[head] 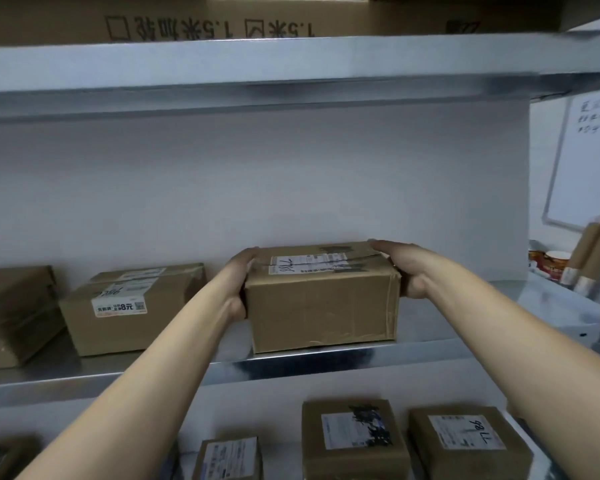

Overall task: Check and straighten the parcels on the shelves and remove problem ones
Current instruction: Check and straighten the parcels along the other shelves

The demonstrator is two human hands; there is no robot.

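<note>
The left forearm [146,375] and right forearm [499,323] reach up from the bottom of the view to the 786 parcel [321,306], a brown cardboard box with that number handwritten on its top label [305,264]. The left hand [241,282] is clamped on the parcel's left end, fingers over the top edge and thumb at the side. The right hand [400,268] grips the right end the same way. The parcel appears to rest on the middle shelf [326,362], its front face close to the shelf's front lip and nearly parallel to it.

The job looks well short of done: this box is in the middle of being checked or squared up, and I cannot tell whether it will be kept or pulled. To its left, the sticker parcel [125,306] sits turned at an angle and set back, and beyond that the far-left box [14,317] is also skewed, so both seem to need straightening. Below the 786 parcel, on the lower level, the scribbled-label parcel [352,441] and the second numbered parcel [465,441] lie side by side, with a smaller box [227,459] to their left; none looks handled.

Above it, the upper shelf [257,64] carries a large printed carton [222,19]. To its right stand cardboard tubes [589,251] under a whiteboard [582,161]. Nothing blocks the parcel from sliding out towards the camera
</note>
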